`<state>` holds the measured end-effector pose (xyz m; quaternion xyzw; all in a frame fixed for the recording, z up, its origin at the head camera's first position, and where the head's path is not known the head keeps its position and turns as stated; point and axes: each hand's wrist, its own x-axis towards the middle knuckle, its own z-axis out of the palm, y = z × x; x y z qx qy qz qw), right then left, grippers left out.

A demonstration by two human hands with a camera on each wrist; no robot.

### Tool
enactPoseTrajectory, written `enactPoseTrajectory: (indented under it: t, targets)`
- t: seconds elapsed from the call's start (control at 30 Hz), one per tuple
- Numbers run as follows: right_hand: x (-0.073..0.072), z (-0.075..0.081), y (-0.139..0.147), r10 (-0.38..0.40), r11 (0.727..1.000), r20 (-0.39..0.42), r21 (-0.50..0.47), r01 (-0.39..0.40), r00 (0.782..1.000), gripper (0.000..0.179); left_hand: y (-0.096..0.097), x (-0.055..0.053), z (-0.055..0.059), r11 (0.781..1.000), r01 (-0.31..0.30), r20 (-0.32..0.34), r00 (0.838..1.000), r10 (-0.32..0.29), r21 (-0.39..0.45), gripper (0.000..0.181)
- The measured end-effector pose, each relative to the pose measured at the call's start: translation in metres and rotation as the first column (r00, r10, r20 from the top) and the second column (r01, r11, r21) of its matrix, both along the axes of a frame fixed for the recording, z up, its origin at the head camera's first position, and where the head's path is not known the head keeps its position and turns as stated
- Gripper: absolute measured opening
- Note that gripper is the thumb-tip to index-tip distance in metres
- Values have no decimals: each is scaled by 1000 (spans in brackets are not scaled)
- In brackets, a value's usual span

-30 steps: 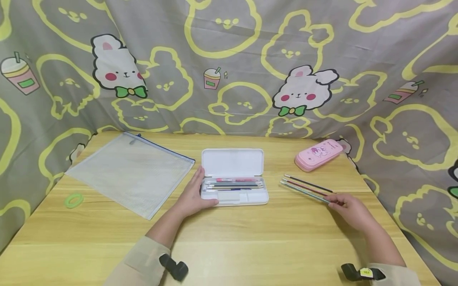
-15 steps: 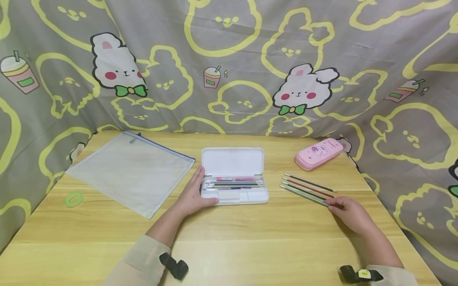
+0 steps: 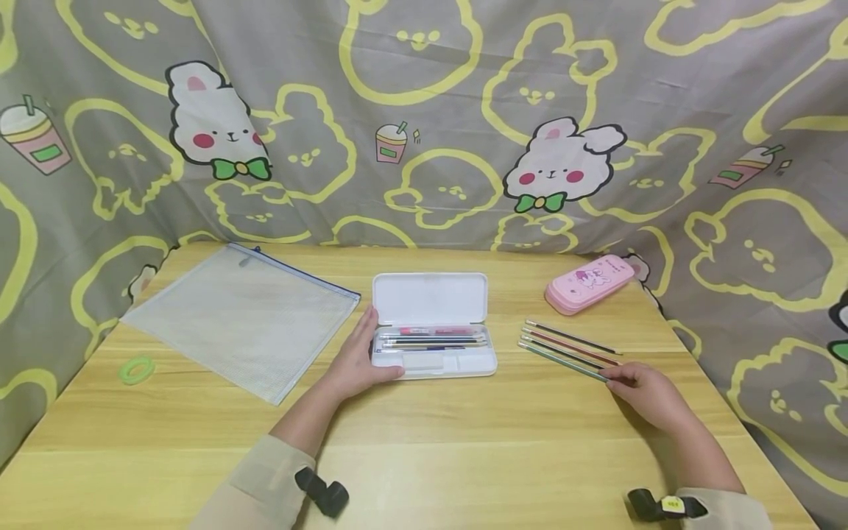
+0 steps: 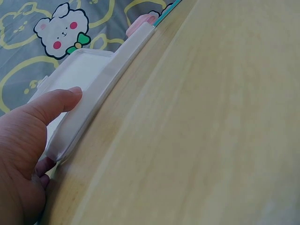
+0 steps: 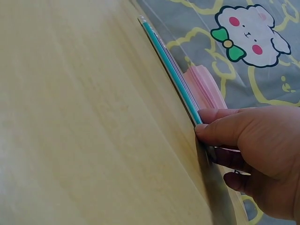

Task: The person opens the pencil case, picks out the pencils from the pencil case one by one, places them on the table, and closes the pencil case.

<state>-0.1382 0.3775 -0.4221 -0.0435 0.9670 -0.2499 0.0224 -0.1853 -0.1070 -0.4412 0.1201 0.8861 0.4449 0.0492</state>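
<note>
An open white pencil case [image 3: 430, 298] stands on the table, lid tilted back, with several pencils and pens [image 3: 433, 342] and a white eraser [image 3: 422, 362] inside. My left hand [image 3: 358, 368] grips its left end, the thumb [image 4: 70, 97] over the front edge and the other fingers around the side. To the right, several pencils lie side by side, among them a black pencil [image 3: 575, 338] and a red pencil [image 3: 571, 347]. My right hand [image 3: 645, 394] pinches the near end of the green pencil [image 5: 171, 70], frontmost in the row, between thumb and fingers.
A closed pink pencil case [image 3: 589, 285] lies at the back right. On the left are a clear mesh zip pouch [image 3: 245, 324] with a blue zip and a green ring [image 3: 137, 370]. A patterned curtain [image 3: 424, 125] encloses the table's back and sides.
The pencils at my right hand have spread into a row and come down to the table, the black one free of the fingers. My right hand has shifted slightly; the left stays put.
</note>
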Motion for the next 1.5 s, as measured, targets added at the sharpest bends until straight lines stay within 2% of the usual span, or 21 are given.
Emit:
enactPoseTrajectory:
  t: [0.3,0.5,0.8,1.13,1.3,1.4,1.5]
  targets:
    - [0,4,-6,-25,1000,16,-3,25,1000,25,0,2,2,1000,2,-3,1000,-2,-16,121]
    - [-10,14,-25,-12,1000,-34,-16,12,999,25,0,2,1,1000,4,1,1000,-4,-16,121]
    - [-39,25,-72,84,994,-62,-70,-89,994,21,0,1,-1,1000,1,3,1000,-1,-10,122]
    - [-66,31,-132,232,964,-92,-109,-242,968,20,0,1,0,1000,-11,4,1000,11,0,122]
    - [-74,33,-157,254,956,-26,-147,-255,967,20,0,1,0,1000,-13,1,1000,13,2,122]
    - [-78,32,-170,262,956,19,-143,-257,965,20,0,1,0,1000,-14,0,1000,14,-1,122]
    - [-81,31,-179,289,953,27,-108,-285,957,20,0,1,0,1000,-14,-1,1000,14,3,121]
